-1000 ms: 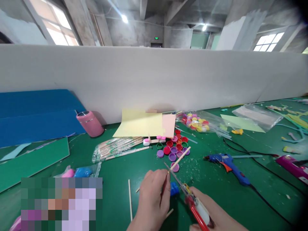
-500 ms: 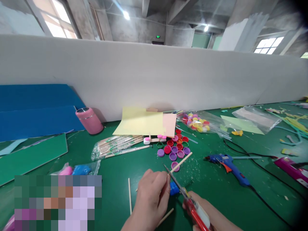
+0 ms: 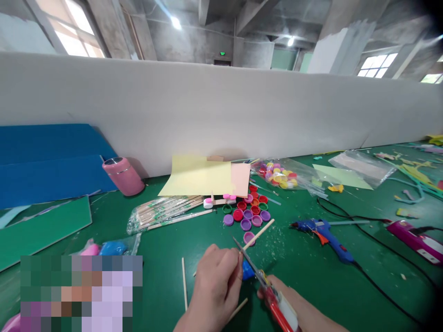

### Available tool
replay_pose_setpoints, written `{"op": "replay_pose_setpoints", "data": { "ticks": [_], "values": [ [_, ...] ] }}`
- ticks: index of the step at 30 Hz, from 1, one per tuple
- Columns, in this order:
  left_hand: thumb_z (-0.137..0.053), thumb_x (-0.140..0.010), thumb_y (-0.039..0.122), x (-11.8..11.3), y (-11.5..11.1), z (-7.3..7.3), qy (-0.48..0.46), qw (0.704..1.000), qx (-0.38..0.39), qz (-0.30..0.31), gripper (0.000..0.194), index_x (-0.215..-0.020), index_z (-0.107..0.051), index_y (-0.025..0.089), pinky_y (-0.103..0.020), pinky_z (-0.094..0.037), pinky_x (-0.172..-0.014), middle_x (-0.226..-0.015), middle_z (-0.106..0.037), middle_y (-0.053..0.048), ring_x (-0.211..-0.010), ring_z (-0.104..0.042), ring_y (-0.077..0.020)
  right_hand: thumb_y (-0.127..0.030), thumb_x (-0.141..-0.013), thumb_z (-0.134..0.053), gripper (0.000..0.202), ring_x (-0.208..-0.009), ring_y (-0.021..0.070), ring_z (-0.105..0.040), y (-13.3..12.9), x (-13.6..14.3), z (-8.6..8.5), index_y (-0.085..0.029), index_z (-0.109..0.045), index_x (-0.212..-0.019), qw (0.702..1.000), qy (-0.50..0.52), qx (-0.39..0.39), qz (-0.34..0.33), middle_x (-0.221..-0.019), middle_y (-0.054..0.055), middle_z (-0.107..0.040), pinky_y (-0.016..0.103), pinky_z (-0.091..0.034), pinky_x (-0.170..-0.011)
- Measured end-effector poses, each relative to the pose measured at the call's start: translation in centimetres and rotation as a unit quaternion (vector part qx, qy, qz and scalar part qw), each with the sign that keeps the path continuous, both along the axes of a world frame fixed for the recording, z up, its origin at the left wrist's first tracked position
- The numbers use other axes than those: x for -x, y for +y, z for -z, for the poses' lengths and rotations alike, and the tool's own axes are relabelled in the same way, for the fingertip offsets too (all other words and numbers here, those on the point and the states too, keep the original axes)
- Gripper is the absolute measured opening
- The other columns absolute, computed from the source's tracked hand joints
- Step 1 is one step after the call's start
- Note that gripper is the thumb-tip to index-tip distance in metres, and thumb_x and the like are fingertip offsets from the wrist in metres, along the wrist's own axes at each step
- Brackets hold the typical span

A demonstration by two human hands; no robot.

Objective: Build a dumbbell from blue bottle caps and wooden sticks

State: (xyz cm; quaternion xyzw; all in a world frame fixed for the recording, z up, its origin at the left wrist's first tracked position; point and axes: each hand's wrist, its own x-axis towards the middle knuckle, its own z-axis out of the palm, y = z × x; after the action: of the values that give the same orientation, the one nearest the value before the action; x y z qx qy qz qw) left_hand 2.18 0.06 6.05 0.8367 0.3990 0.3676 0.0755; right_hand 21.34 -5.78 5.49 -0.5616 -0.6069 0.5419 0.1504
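Note:
My left hand (image 3: 218, 279) is closed around a thin wooden stick (image 3: 259, 234), whose far end points up and right past some bottle caps. My right hand (image 3: 287, 299) grips a red-and-white handled cutting tool (image 3: 273, 302); its metal blades meet the stick just beside my left fingertips. Beneath the blades lies a blue object (image 3: 248, 270), partly hidden. Another wooden stick (image 3: 184, 283) rests left of my left hand, and a short piece (image 3: 238, 309) shows between my hands. Colourful caps (image 3: 245, 224) lie beyond them.
A blue glue gun (image 3: 325, 235) with a black cable lies to the right, near a magenta device (image 3: 413, 240). Bagged sticks (image 3: 162, 212), yellow paper (image 3: 197, 177), a pink cup (image 3: 123, 176) and bagged caps (image 3: 278, 175) sit before a white partition (image 3: 207, 110).
The whole view has shifted slightly, so the table items appear a little further left. Both hands keep their hold, with the blades still at the stick.

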Motion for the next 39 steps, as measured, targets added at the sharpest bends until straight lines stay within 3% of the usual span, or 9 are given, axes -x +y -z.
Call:
{"op": "replay_pose_setpoints", "data": {
  "ticks": [5, 12, 16, 21, 24, 29, 34, 36, 39],
  "values": [
    [-0.038, -0.081, 0.007, 0.1, -0.1, 0.0, 0.005, 1.0, -0.003, 0.014, 0.022, -0.063, -0.039, 0.019, -0.024, -0.028, -0.052, -0.053, -0.046, 0.001, -0.051, -0.038, -0.0129, -0.043, -0.064, -0.064, 0.082, -0.118, 0.0327, -0.036, 0.1, 0.0, 0.7, -0.013, -0.031, -0.133, 1.0, 0.009, -0.007, 0.0, -0.128, 0.015, -0.044, 0.037, -0.027, -0.097],
    [-0.038, -0.08, 0.006, 0.2, -0.3, -0.3, 0.0, 1.0, -0.005, 0.023, 0.017, -0.069, -0.042, 0.019, -0.024, -0.029, -0.053, -0.056, -0.048, 0.001, -0.052, -0.039, -0.0129, -0.045, -0.059, -0.062, 0.063, -0.092, 0.0302, -0.053, 1.1, 0.9, 2.2, -0.012, -0.049, -0.112, 0.992, 0.098, -0.078, -0.02, -0.099, 0.012, -0.061, 0.035, -0.04, -0.079],
    [-0.039, -0.082, 0.01, -0.1, -0.5, -0.4, -0.057, 0.996, 0.074, 0.01, 0.017, -0.068, -0.045, 0.019, -0.022, -0.03, -0.052, -0.056, -0.046, 0.002, -0.051, -0.041, -0.0117, -0.04, -0.06, -0.062, 0.06, -0.083, 0.0254, -0.054, 1.5, 1.3, 2.1, -0.014, -0.048, -0.112, 0.992, 0.09, -0.092, -0.004, -0.091, 0.008, -0.061, 0.031, -0.041, -0.075],
    [-0.04, -0.083, 0.025, -0.1, -0.3, -1.6, -0.195, 0.934, 0.3, 0.001, 0.024, -0.061, -0.045, 0.018, -0.019, -0.029, -0.046, -0.053, -0.039, 0.004, -0.049, -0.036, -0.0099, -0.032, -0.057, -0.066, 0.065, -0.07, 0.0182, -0.053, 1.4, 1.4, 1.6, -0.018, -0.043, -0.117, 0.994, 0.082, -0.077, 0.004, -0.084, 0.003, -0.059, 0.025, -0.043, -0.062],
    [-0.043, -0.081, 0.029, -0.1, -0.1, -2.1, -0.252, 0.89, 0.379, 0.023, 0.026, -0.058, -0.045, 0.018, -0.019, -0.027, -0.045, -0.052, -0.036, 0.005, -0.048, -0.032, -0.0094, -0.033, -0.057, -0.065, 0.065, -0.069, 0.0179, -0.053, 1.3, 1.1, 1.4, -0.019, -0.043, -0.117, 0.993, 0.075, -0.089, 0.005, -0.081, 0.002, -0.058, 0.025, -0.043, -0.061],
    [-0.046, -0.079, 0.028, -0.5, -0.5, -1.9, -0.244, 0.905, 0.348, -0.018, 0.023, -0.058, -0.048, 0.017, -0.019, -0.027, -0.045, -0.052, -0.039, 0.005, -0.048, -0.034, -0.0095, -0.037, -0.055, -0.067, 0.066, -0.071, 0.0209, -0.053, 1.3, 1.0, 1.5, -0.019, -0.044, -0.115, 0.992, 0.068, -0.107, 0.001, -0.075, 0.002, -0.057, 0.029, -0.042, -0.065],
    [-0.048, -0.078, 0.026, -0.8, -0.9, -1.8, -0.262, 0.911, 0.315, -0.036, 0.017, -0.064, -0.052, 0.017, -0.02, -0.029, -0.046, -0.054, -0.044, 0.004, -0.048, -0.036, -0.0097, -0.033, -0.059, -0.063, 0.064, -0.061, 0.0149, -0.048, 1.2, 1.0, 2.8, -0.019, -0.04, -0.117, 0.995, 0.062, -0.083, -0.013, -0.075, 0.001, -0.054, 0.023, -0.041, -0.056],
    [-0.05, -0.077, 0.028, -0.7, -0.7, -2.0, -0.278, 0.897, 0.342, -0.025, 0.021, -0.059, -0.051, 0.017, -0.02, -0.027, -0.045, -0.052, -0.042, 0.004, -0.048, -0.035, -0.0094, -0.032, -0.061, -0.062, 0.065, -0.059, 0.0123, -0.045, 0.9, 1.0, 3.2, -0.018, -0.036, -0.119, 0.995, 0.067, -0.074, -0.009, -0.079, 0.002, -0.052, 0.021, -0.04, -0.051],
    [-0.052, -0.076, 0.032, -0.4, -0.2, -2.1, -0.33, 0.841, 0.429, 0.007, 0.025, -0.057, -0.047, 0.017, -0.019, -0.023, -0.043, -0.049, -0.036, 0.006, -0.046, -0.029, -0.008, -0.031, -0.062, -0.061, 0.06, -0.058, 0.0115, -0.043, 0.6, 1.0, 3.0, -0.018, -0.038, -0.116, 0.994, 0.083, -0.075, 0.01, -0.078, 0.001, -0.05, 0.02, -0.04, -0.051]
  ]
}}
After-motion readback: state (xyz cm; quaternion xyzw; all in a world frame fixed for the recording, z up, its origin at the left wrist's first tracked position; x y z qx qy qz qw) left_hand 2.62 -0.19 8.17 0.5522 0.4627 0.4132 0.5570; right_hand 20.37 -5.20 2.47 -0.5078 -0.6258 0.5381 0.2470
